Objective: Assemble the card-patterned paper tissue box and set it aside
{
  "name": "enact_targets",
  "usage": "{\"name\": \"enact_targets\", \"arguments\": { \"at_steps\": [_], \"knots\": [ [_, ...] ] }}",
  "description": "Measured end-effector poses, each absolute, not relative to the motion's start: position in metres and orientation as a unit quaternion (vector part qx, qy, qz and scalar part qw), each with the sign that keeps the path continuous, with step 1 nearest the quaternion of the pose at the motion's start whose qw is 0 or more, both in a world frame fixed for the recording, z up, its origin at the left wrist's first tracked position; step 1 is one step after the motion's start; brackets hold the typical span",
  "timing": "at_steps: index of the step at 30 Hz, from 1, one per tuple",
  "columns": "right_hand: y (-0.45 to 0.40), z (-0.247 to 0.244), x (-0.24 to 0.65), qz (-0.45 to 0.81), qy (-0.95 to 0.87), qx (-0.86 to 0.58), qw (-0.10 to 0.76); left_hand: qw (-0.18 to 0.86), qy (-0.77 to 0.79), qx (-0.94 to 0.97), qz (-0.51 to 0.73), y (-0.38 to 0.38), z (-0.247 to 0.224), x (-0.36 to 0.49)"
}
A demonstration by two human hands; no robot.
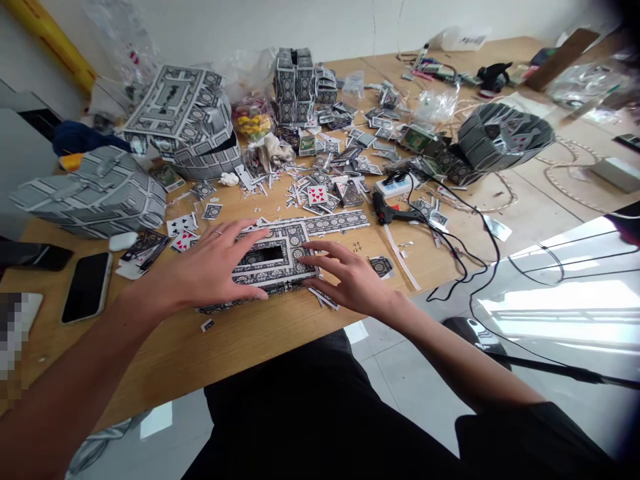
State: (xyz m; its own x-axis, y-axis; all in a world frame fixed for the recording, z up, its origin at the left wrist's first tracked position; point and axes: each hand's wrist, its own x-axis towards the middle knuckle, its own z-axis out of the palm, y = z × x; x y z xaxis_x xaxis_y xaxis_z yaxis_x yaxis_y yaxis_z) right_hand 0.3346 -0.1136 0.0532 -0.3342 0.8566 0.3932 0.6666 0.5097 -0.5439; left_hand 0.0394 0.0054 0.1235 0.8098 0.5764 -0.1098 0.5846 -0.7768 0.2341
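A flat box made of patterned playing cards, with a dark rectangular opening in its top, lies on the wooden table near the front edge. My left hand rests over its left part, fingers spread, a ring on one finger. At the box's right side, my right hand has its fingers apart, with the fingertips at the edge. Neither hand is closed round anything. Behind the box, a long strip of joined cards extends to the right. The underside of the box is hidden.
A glue gun and white power strip with black cables are at the right. Card scraps cover the middle. Card-built models stand behind, and a card bag is at the left, near a phone.
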Motion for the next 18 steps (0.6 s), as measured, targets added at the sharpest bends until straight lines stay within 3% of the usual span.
{"name": "enact_targets", "arguments": {
  "at_steps": [8, 18],
  "knots": [
    [-0.113, 0.051, 0.335, 0.142, -0.805, -0.470, 0.332, 0.151, 0.317, 0.936, 0.016, -0.012, 0.124, -0.007],
    [-0.112, 0.053, 0.335, 0.149, -0.805, -0.460, 0.343, 0.154, 0.297, 0.942, 0.015, -0.008, 0.113, 0.002]
  ]
}}
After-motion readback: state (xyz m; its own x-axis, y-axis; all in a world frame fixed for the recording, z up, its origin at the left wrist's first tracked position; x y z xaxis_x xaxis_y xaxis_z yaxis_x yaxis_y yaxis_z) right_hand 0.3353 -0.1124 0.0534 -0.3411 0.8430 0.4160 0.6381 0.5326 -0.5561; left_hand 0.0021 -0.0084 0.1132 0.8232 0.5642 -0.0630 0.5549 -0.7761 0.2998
